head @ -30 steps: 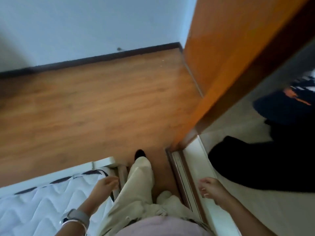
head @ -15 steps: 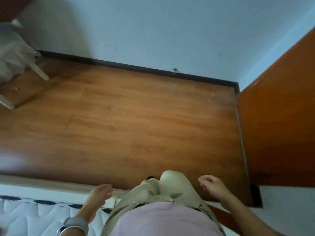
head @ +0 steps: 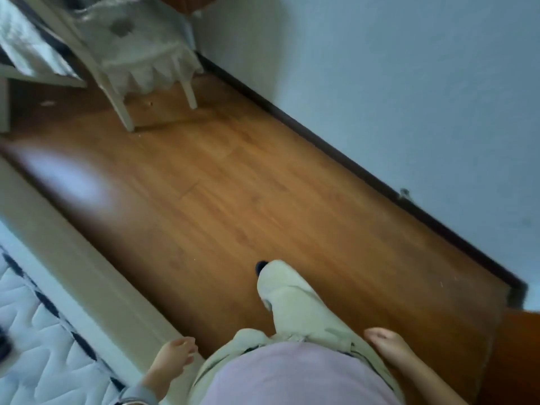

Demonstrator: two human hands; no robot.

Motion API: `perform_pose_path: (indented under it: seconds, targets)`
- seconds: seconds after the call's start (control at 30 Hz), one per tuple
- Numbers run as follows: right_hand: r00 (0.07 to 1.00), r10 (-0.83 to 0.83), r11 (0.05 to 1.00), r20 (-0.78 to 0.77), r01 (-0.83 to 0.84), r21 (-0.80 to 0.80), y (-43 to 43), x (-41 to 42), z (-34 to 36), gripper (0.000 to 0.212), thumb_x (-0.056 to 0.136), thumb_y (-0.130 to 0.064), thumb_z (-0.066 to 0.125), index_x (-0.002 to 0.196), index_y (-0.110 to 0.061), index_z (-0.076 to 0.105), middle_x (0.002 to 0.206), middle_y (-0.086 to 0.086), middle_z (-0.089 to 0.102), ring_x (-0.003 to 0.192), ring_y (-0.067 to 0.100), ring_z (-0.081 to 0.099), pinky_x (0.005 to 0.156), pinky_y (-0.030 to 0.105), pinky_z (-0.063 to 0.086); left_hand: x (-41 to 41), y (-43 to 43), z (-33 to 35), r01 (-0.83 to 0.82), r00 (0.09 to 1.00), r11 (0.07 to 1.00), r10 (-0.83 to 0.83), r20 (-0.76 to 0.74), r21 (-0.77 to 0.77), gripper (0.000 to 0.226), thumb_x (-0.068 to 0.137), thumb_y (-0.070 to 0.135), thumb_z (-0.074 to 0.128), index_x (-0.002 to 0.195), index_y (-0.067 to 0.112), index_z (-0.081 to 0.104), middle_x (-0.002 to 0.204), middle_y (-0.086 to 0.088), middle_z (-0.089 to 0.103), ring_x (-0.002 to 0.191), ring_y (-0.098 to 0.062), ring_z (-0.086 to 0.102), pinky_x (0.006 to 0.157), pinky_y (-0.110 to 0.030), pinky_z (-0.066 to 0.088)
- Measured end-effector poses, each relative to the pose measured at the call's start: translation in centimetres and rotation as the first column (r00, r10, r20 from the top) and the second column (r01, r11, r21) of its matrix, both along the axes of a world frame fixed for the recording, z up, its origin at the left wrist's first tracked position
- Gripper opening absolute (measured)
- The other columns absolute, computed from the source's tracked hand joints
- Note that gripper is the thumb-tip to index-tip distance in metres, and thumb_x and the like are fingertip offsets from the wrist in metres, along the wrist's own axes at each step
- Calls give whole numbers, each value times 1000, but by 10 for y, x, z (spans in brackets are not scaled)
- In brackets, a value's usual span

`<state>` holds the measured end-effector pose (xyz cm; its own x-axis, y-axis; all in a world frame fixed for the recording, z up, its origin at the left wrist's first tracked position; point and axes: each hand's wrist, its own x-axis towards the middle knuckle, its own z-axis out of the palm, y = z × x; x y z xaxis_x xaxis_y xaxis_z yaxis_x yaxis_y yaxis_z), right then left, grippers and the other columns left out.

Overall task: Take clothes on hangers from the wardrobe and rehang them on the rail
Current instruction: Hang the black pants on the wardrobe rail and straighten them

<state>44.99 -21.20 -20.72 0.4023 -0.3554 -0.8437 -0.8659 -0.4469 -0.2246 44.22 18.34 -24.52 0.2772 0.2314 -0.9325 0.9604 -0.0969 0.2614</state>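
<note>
The wardrobe (head: pixel 523 349) has slid to the lower right corner. The left hand (head: pixel 175 358) and right hand (head: pixel 385 346) swing empty, fingers (head: pixel 187 344) slack: no hanger fetched.

Glossy wood floor (head: pixel 263 200), pale blue wall (head: pixel 409 83), dark skirting (head: pixel 344 159) between. White-legged chair (head: pixel 146 65) in far corner, quilted mattress (head: pixel 43 355) lower left.

Floor (head: pixel 263 185): orange-brown wood grain. Wall (head: pixel 409 83): pale blue-grey. Skirting (head: pixel 350 162): dark brown. My trousers (head: pixel 298 308): cream. My top (head: pixel 292 375): lilac. Mattress (head: pixel 43 346) beside me: white, wavy quilting, dark navy edge dashes. Chair (head: pixel 124 108): off-white.
</note>
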Motion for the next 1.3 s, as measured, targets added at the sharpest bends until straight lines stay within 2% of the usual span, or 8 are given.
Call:
perform_pose_path:
  seconds: [0.13, 0.27, 0.53, 0.73, 0.93, 1.03, 1.13, 1.3]
  targets:
    - [995, 86, 996, -57, -87, -12, -12, 118, -3, 20, 92, -14, 50, 98, -4, 65, 83, 6, 63, 82, 25, 59, 65, 27, 44, 66, -20, 19, -137, 977, 991, 133, 165, 11, 18, 94, 14, 46, 103, 9, 60, 92, -7, 63, 81, -20, 58, 60, -25, 38]
    - [939, 339, 941, -62, -339, 8, 28, 229, -4, 18, 92, -16, 46, 92, -10, 63, 76, 3, 63, 68, 19, 57, 62, 25, 38, 98, -7, 36, -302, 927, 952, 281, 247, 51, 20, 93, 18, 48, 108, 15, 60, 100, -4, 66, 96, -22, 61, 82, -31, 43]
    - [745, 650, 731, 149, -666, 144, 226, 410, -2, 16, 94, -18, 45, 98, -15, 60, 86, 3, 65, 73, 13, 60, 63, 21, 41, 97, 53, 21, -751, 660, 659, 750, 35, 46, 23, 91, 5, 52, 109, -6, 58, 81, -16, 62, 68, -25, 55, 59, -29, 42]
    - [676, 720, 660, 154, -737, 148, 347, 482, -8, 11, 94, -11, 46, 96, -11, 57, 78, 6, 61, 60, 12, 56, 49, 20, 35, 160, 152, 21, -854, 520, 520, 854, 29, 21, 18, 93, 10, 49, 102, -2, 58, 78, -10, 61, 64, -21, 55, 47, -25, 44]
    - [589, 808, 585, 1, -804, 104, 440, 535, -6, 12, 93, -13, 50, 86, -8, 59, 68, 7, 59, 53, 17, 50, 49, 22, 31, 234, 257, 41, -888, 438, 459, 866, 240, -33, 17, 93, 18, 49, 107, 15, 58, 102, -6, 64, 98, -24, 60, 98, -43, 42]
    - [532, 846, 533, -27, -841, 92, 491, 569, -3, 11, 90, -9, 54, 84, -5, 62, 67, 10, 59, 56, 22, 52, 51, 25, 35, 254, 291, 41, -920, 364, 388, 895, 257, -51, 18, 91, 18, 53, 107, 16, 59, 104, -6, 65, 98, -22, 62, 97, -41, 43]
    - [429, 902, 432, -52, -897, 92, 555, 603, -5, 12, 88, -8, 56, 86, 1, 64, 66, 12, 60, 57, 23, 53, 48, 23, 40, 258, 306, 33, -975, 212, 219, 966, 146, -35, 25, 92, 23, 51, 114, 12, 58, 104, -6, 64, 93, -20, 60, 88, -35, 42]
    - [221, 975, 222, -14, -969, 106, 685, 653, -15, 10, 88, -5, 53, 85, -1, 62, 63, 10, 58, 51, 20, 46, 44, 23, 37, 267, 328, 35, -978, -209, -209, 978, 5, 26, 33, 96, 22, 40, 124, 8, 52, 124, -12, 59, 110, -26, 56, 103, -40, 37]
